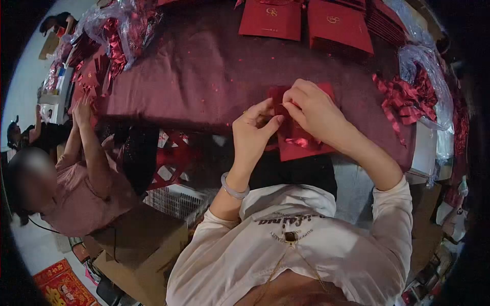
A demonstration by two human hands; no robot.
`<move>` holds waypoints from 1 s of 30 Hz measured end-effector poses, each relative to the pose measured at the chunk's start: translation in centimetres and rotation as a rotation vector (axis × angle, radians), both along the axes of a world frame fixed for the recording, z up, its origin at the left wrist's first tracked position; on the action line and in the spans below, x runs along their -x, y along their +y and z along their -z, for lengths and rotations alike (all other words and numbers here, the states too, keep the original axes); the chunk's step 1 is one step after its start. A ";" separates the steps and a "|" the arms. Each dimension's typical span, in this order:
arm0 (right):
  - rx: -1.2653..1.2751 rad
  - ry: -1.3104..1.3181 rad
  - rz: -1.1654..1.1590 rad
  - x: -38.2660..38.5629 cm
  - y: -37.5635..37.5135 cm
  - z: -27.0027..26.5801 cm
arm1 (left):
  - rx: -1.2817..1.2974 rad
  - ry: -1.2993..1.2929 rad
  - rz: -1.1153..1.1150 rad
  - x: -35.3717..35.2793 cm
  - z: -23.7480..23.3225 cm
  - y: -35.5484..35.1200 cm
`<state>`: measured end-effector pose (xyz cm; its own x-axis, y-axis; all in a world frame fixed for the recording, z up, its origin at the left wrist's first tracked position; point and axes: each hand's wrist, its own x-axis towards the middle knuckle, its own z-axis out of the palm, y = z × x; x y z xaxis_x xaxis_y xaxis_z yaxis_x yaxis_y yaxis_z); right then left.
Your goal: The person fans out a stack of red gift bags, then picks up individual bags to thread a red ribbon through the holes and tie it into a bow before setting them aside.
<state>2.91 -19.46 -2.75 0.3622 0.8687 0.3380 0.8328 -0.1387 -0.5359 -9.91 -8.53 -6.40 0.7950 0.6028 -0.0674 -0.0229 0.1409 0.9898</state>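
My left hand (253,133) and my right hand (312,108) meet over a red card or envelope (301,147) that lies at the near edge of the dark red cloth-covered table (204,76). Both hands pinch something small on the card, likely a red ribbon (298,142); the fingertips hide the exact spot. A pale bangle sits on my left wrist.
Stacks of red envelopes (339,23) lie at the far side. Red ribbons in clear plastic (413,97) pile up at the right, and more (115,35) at the far left. Another person in a pink top (81,178) works at the left. A cardboard box (143,245) stands below.
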 end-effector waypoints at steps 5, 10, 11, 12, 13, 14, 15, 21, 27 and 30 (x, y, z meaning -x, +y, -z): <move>0.103 0.302 -0.005 -0.9 0.0 -0.3 | 0.147 0.022 -0.006 0.1 -1.4 0.0; 0.084 0.286 -0.094 -1.9 -0.1 0.1 | 0.117 0.047 -0.007 0.0 -0.8 0.2; 0.076 0.276 -0.117 -2.1 -0.1 0.1 | 0.099 0.043 0.001 0.0 -0.8 0.3; 0.076 0.275 -0.116 -2.2 0.0 0.2 | 0.099 0.042 0.001 0.0 -1.0 0.3; 0.074 0.271 -0.119 -2.3 0.1 0.3 | 0.109 0.049 0.006 0.0 -1.3 0.2; 0.071 0.268 -0.123 -2.3 0.1 0.4 | 0.119 0.057 0.009 0.1 -1.4 0.1; 0.071 0.269 -0.124 -2.2 0.2 0.4 | 0.119 0.057 0.008 0.1 -1.4 0.1; 0.066 0.245 -0.044 -1.1 0.7 0.7 | 0.083 0.060 0.009 0.1 -0.7 0.2; -0.010 -0.274 -0.071 0.7 0.6 0.3 | -0.011 0.105 -0.015 0.1 -0.8 0.1; -0.072 -0.212 -0.111 0.4 0.2 0.7 | 0.085 0.033 -0.039 0.0 -0.8 0.2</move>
<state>2.47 -19.26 -3.40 0.1803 0.8701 0.4587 0.9357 -0.0080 -0.3527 -9.94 -8.37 -5.59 0.7676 0.6241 -0.1456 0.0027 0.2240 0.9746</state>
